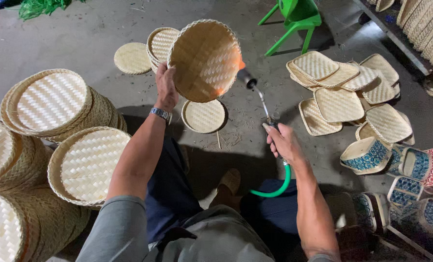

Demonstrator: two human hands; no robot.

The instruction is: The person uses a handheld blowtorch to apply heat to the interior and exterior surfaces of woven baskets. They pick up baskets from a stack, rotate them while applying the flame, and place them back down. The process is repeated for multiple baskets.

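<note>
The left hand (166, 87) pinches the round woven bamboo tray (205, 60) by its rim, tilted toward the flame; the right hand (284, 143) is closed around the metal gas torch (258, 94).

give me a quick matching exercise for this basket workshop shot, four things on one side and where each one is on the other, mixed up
Things:
1. round woven tray
2. gas torch
3. green plastic chair
4. square woven trays

Places:
A. on the floor at the top of the picture, beyond the work
B. held up, tilted, in the left hand
C. heaped on the floor to the right
D. gripped in the right hand, nozzle at the held tray's edge

Pairs: 1-B, 2-D, 3-A, 4-C
</note>
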